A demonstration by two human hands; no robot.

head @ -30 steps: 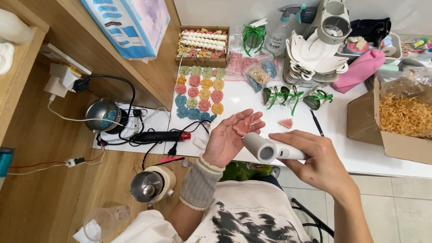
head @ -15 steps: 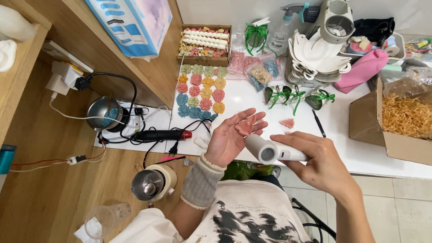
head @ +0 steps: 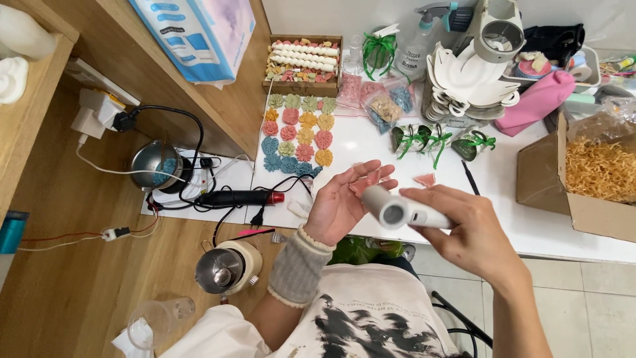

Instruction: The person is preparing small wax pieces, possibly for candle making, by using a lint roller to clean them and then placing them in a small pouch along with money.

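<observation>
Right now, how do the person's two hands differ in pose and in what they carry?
The left hand lies open, palm up, fingers spread, with a small pink piece resting on it; the right hand is curled shut around a grey-white handheld tool. The left wrist wears a grey knitted cuff; the right wrist is bare. Both hover over the edge of the white table.

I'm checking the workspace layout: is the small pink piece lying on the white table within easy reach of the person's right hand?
Probably yes: the small pink piece lies just beyond the right hand, nothing between, though that hand holds a white cylindrical tool.
</observation>
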